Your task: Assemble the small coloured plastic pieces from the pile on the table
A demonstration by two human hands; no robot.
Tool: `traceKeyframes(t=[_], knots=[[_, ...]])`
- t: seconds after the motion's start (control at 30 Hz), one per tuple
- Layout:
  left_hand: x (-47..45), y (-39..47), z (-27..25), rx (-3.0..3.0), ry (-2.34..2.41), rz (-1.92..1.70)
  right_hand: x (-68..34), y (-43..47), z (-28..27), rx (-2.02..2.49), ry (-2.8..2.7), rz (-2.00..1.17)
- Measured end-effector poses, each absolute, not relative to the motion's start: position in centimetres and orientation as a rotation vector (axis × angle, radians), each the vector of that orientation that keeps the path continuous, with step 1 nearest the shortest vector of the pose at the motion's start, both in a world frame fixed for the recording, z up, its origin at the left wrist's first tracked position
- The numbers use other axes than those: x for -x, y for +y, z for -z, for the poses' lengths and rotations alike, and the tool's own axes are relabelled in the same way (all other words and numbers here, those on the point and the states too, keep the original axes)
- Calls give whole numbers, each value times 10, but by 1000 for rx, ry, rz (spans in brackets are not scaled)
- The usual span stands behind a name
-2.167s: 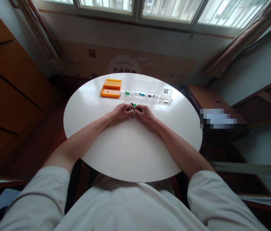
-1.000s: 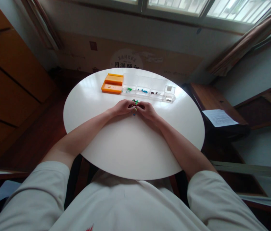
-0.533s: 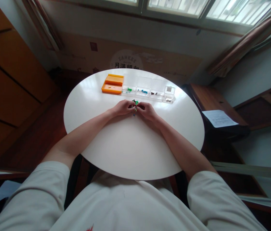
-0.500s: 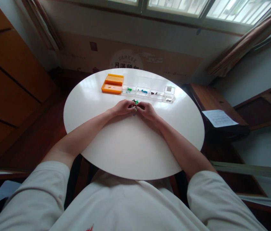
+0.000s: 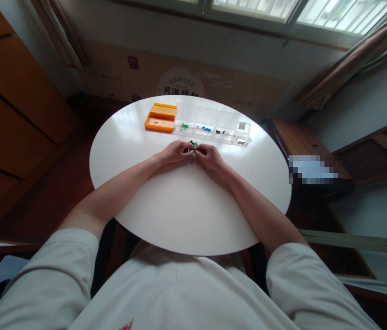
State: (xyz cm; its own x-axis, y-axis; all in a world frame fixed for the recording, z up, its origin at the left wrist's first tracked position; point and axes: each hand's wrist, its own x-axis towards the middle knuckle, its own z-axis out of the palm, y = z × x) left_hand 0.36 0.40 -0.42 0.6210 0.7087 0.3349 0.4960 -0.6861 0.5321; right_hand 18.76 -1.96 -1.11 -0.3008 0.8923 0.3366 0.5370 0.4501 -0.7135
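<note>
Over the middle of the white round table (image 5: 176,201), my left hand (image 5: 178,151) and my right hand (image 5: 210,156) meet fingertip to fingertip. Both are closed in a pinch on a small assembly of green and dark building bricks (image 5: 195,145). The fingers cover much of it, so its full shape is hidden. Some yellowish bits show just below the fingertips. A tiny blue piece (image 5: 191,162) is visible under the hands; whether it lies on the table or hangs from the assembly I cannot tell.
Beyond my hands stands an orange open box (image 5: 160,126) with a few small pieces. To its right runs a clear compartment case (image 5: 196,135) with its lids up, holding green, blue and dark brown pieces. A small clear box (image 5: 242,140) sits at the right end.
The view has shifted very slightly. Both hands keep their pinch on the brick assembly in nearly the same place.
</note>
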Motion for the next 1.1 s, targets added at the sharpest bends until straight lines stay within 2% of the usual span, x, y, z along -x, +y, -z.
traceKeyframes(t=[1.1], knots=[[-3,6,7,-2491,962,-726,-189,-18,14,1201,-1982,-610]])
